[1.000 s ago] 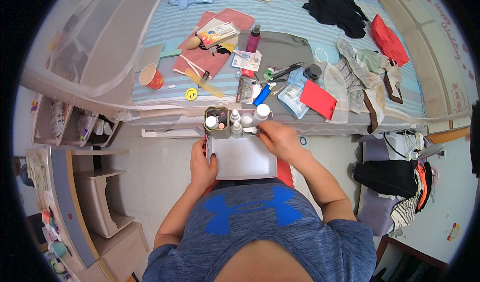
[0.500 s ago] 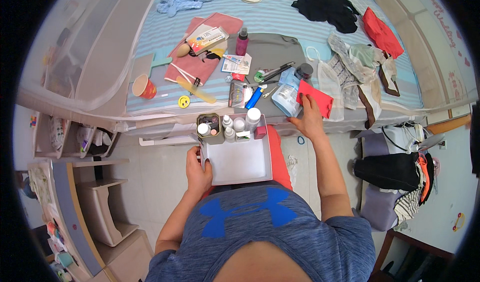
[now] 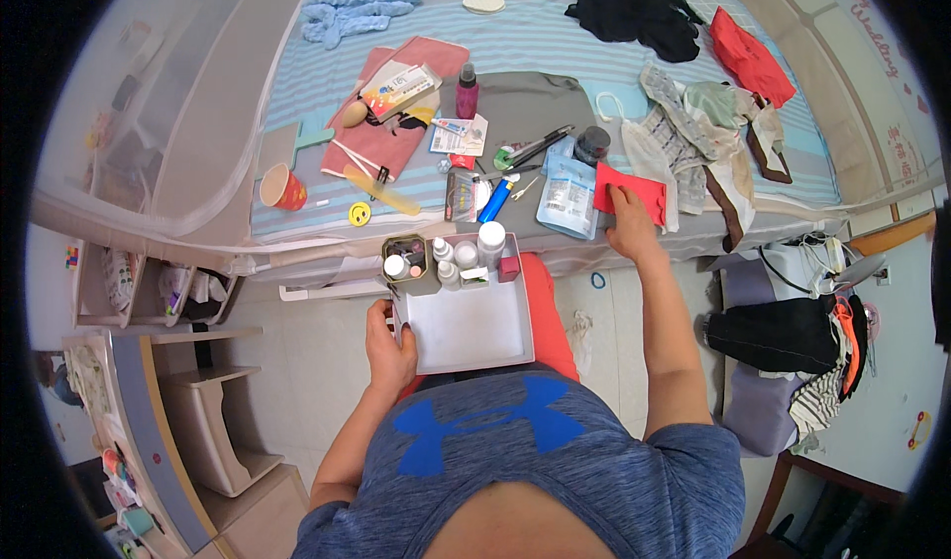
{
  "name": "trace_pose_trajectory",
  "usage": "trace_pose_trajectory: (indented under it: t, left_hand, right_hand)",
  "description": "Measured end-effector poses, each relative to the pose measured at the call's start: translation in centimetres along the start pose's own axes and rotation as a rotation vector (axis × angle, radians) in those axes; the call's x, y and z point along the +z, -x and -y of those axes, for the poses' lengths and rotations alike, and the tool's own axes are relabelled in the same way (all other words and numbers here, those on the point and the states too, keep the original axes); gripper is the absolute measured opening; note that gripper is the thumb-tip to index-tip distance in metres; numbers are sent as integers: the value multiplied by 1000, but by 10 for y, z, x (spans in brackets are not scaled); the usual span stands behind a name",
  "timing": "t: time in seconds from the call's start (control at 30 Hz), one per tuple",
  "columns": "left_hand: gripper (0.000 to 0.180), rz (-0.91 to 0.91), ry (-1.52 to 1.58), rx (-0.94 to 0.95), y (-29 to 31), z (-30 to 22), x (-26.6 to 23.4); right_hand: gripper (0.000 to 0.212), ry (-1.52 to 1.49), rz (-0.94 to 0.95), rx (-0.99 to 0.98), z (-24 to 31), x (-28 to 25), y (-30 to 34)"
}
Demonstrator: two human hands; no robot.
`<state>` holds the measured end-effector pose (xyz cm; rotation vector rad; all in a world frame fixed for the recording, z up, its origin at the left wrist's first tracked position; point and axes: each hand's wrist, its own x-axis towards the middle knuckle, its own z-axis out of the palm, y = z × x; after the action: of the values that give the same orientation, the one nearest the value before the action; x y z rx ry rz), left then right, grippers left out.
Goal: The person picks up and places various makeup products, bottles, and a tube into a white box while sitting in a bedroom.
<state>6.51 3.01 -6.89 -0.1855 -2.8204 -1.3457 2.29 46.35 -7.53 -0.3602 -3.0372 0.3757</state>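
Observation:
My left hand is closed on the left wall of a shallow white box that rests on my lap. Standing along the box's far side are several white bottles, a small dark pink box and a dark-rimmed tin with small items in it. Out at the bed's edge, my right hand has its fingers on a red envelope; its thumb is partly hidden. Left of the envelope lies a light blue pouch, with a dark-lidded jar behind it.
On the bed are a blue lighter-like stick, a magenta spray bottle, a paper cup, a yellow smiley disc and a pink cloth. Crumpled clothes lie to the right. A clothes-covered chair stands on the right.
My right hand has moved slightly right, its thumb drawing in toward its fingers. The red envelope has slid right, uncovering more of the light blue pouch. My left hand stays at the white box.

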Motion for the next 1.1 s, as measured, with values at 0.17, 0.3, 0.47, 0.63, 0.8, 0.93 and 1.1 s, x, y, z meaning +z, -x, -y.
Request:
trace_pose_trajectory:
  t: [0.17, 0.3, 0.47, 0.63, 0.8, 0.93, 1.1]
  left_hand:
    - [46, -11, -6, 14, -1, 1, 1]
    - [45, -8, -10, -4, 0, 1, 0]
    - [44, -6, -39, 9, 0, 1, 0]
    - [45, -7, -13, -15, 1, 3, 1]
    - [46, -3, -17, -22, 2, 5, 2]
    - [46, 7, -2, -32, -1, -2, 2]
    - [45, -2, -44, -11, 1, 4, 1]
  right_hand:
    - [59, -121, 94, 32, -31, 1, -41]
    - [55, -266, -251, 73, 8, -13, -72]
    - [56, -254, -202, 178, 18, -1, -109]
    - [56, -223, -160, 272, 18, -8, -124]
    - [52, -156, -111, 414, 3, -15, -123]
    - [50, 84, -618, -14, -12, 7, -121]
    - [42, -69, -30, -35, 60, 7, -101]
